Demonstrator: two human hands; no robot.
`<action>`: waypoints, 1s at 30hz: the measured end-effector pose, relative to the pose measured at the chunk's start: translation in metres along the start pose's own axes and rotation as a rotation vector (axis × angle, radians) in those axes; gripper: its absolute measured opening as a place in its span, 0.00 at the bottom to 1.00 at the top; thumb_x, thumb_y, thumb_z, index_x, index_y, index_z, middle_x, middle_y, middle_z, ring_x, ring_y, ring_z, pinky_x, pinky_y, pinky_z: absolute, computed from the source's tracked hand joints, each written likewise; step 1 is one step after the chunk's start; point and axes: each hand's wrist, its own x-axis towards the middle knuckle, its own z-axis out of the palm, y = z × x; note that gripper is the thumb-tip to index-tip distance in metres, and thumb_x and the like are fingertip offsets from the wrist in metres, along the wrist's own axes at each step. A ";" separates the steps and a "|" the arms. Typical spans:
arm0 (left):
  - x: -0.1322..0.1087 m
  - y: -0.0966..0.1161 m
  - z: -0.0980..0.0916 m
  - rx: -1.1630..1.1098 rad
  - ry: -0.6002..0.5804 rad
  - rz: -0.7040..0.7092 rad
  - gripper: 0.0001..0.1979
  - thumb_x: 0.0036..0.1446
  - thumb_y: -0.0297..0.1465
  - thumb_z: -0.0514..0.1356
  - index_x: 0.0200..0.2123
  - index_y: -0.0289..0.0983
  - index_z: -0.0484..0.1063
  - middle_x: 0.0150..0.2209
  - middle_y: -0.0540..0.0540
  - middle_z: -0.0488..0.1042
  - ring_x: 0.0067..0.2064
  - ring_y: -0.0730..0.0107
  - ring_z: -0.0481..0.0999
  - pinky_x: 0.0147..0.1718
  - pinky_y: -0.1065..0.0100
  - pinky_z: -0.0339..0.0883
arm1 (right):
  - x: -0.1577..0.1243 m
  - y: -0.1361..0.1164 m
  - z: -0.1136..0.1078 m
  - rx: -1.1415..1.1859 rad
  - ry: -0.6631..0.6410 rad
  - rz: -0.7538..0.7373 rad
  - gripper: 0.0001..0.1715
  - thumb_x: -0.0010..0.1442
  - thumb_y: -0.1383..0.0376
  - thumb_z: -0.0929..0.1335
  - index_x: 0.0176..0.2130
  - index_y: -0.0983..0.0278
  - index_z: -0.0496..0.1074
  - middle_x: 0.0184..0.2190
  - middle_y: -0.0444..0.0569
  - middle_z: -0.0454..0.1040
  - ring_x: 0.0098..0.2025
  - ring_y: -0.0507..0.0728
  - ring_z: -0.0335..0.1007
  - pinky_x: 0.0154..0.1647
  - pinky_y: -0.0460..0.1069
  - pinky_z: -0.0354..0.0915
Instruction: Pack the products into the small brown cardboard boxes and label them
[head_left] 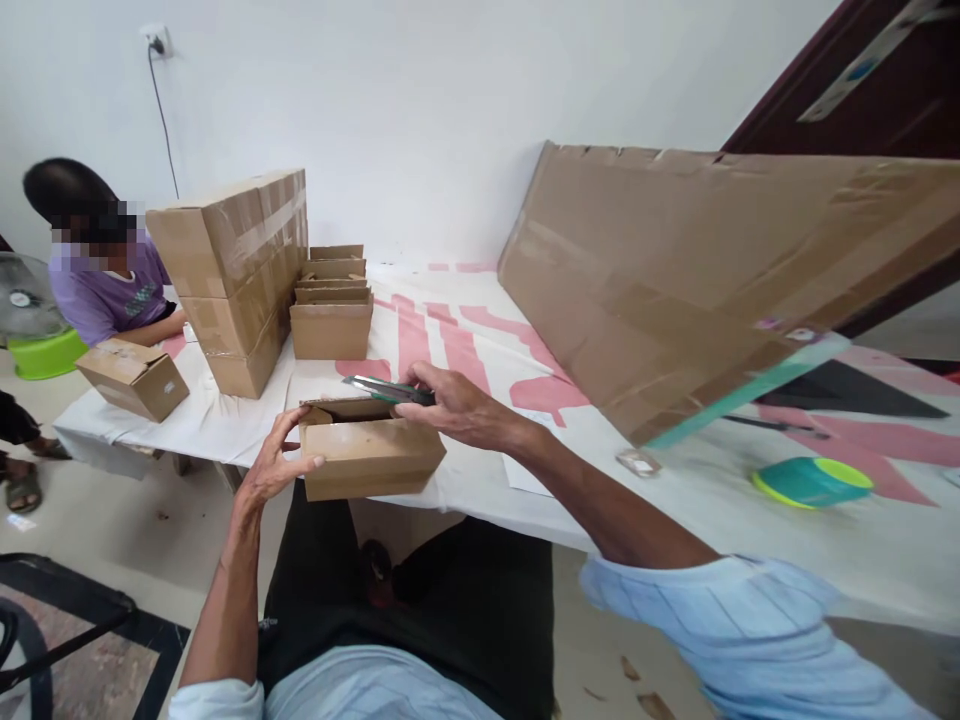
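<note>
A small cardboard box (375, 460) sits at the table's front edge, its top partly open. My left hand (276, 458) grips its left end, thumb on the front side and fingers round the far corner. In my right hand (461, 405) is a utility knife (386, 389) with a dark green handle, its blade pointing left above the box's opening. Whether the blade touches the cardboard I cannot tell. The inside of the box is mostly hidden.
Taped boxes (244, 270) are stacked at the left, beside a row of open boxes (332, 330). Another box (135, 380) lies near a seated person in a purple shirt (112, 290). A large cardboard sheet (675, 270) leans at the right, near a teal-and-yellow object (814, 482).
</note>
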 end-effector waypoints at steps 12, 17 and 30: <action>0.004 -0.009 -0.003 0.000 0.011 0.005 0.45 0.46 0.47 0.78 0.67 0.43 0.71 0.71 0.36 0.64 0.69 0.39 0.68 0.59 0.50 0.71 | 0.004 -0.011 -0.031 -0.212 -0.150 0.007 0.11 0.63 0.52 0.70 0.38 0.55 0.75 0.35 0.51 0.81 0.37 0.64 0.77 0.39 0.56 0.68; 0.011 -0.011 -0.002 -0.012 -0.004 0.012 0.48 0.41 0.45 0.80 0.65 0.40 0.74 0.67 0.35 0.68 0.67 0.41 0.70 0.59 0.50 0.71 | -0.038 0.089 -0.012 -0.064 0.249 0.340 0.21 0.55 0.36 0.70 0.32 0.47 0.73 0.22 0.52 0.75 0.24 0.71 0.72 0.24 0.65 0.66; 0.046 0.004 -0.024 0.122 -0.121 0.040 0.51 0.46 0.50 0.79 0.71 0.47 0.67 0.73 0.37 0.60 0.72 0.37 0.64 0.63 0.44 0.70 | -0.033 0.101 0.034 -0.063 0.401 0.216 0.20 0.66 0.52 0.64 0.40 0.61 0.80 0.43 0.60 0.83 0.46 0.66 0.80 0.45 0.59 0.75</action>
